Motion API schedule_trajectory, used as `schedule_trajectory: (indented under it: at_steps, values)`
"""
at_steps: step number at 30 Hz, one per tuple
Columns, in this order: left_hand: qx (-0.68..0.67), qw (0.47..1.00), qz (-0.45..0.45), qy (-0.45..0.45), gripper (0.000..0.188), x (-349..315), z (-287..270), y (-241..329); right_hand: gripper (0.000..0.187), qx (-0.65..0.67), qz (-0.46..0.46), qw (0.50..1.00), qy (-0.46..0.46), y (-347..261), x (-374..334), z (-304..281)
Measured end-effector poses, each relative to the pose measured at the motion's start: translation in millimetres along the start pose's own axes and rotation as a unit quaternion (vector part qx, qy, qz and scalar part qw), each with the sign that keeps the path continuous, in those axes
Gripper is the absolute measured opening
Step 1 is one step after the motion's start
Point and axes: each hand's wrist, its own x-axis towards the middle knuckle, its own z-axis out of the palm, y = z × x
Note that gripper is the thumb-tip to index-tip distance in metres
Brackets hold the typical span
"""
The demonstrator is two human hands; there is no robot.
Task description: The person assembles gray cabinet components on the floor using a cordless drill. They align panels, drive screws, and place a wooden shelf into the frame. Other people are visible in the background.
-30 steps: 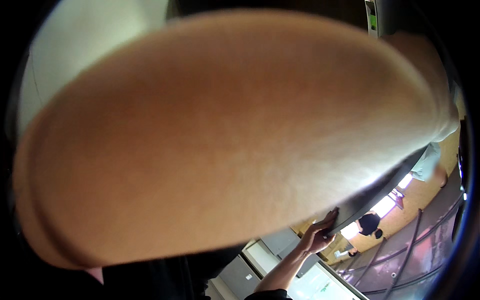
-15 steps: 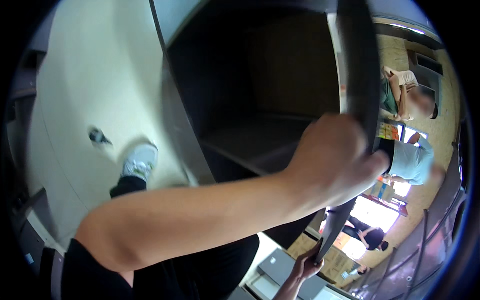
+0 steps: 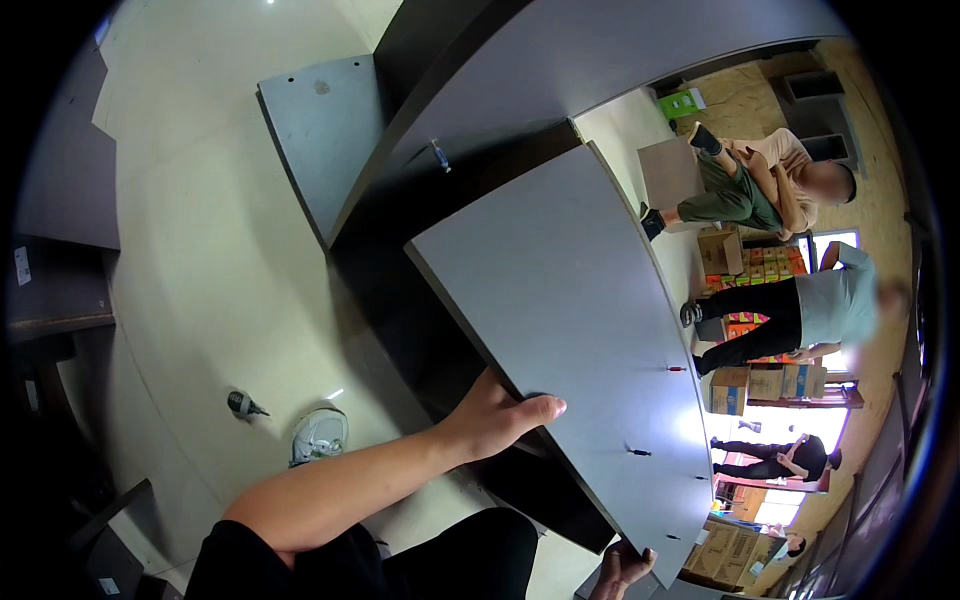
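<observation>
A flat grey furniture panel (image 3: 570, 260) lies slanted against a dark cabinet frame (image 3: 480, 60), its broad face turned up toward me. Several small metal connecting pegs stand out of that face, one black peg (image 3: 638, 452) among them. My left hand (image 3: 495, 415) grips the panel's near edge, thumb on the face and fingers hidden beneath. Farther down the same edge, at its lower corner, my right hand (image 3: 625, 568) holds on too, partly cut off by the picture's lower part. Another peg (image 3: 440, 156) sticks out of the frame's side board.
A power drill (image 3: 243, 404) lies on the pale floor (image 3: 200, 250) beside my shoe (image 3: 320, 436). Another grey board (image 3: 325, 130) adjoins the frame. Dark cabinet pieces (image 3: 60, 280) stand at the left. Several people and cardboard boxes (image 3: 728, 390) are at the right.
The panel has tipped over from nearly edge-on, so its pegged grey face now shows. My left hand has moved down and left with its edge; my right hand has also shifted slightly lower.
</observation>
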Motion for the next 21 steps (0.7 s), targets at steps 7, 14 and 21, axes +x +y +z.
schedule_trajectory:
  at_steps: [7, 14, 21]
  values:
    - [-0.003, 0.999, 0.051, 0.015, 0.019, 17.6, -7.5, 1.7, 0.026, 0.031, 0.015, 0.999, -0.005, 11.3, 2.3, 19.0]
    - [-0.009, 0.999, 0.043, -0.007, 0.018, 22.8, -11.0, -2.7, 0.031, 0.014, 0.011, 0.999, -0.029, 6.4, 12.3, -2.8]
    - [-0.03, 0.999, 0.017, -0.007, 0.015, 20.7, -8.3, -2.6, 0.034, 0.006, 0.009, 1.0, -0.025, 9.0, 4.5, 2.3]
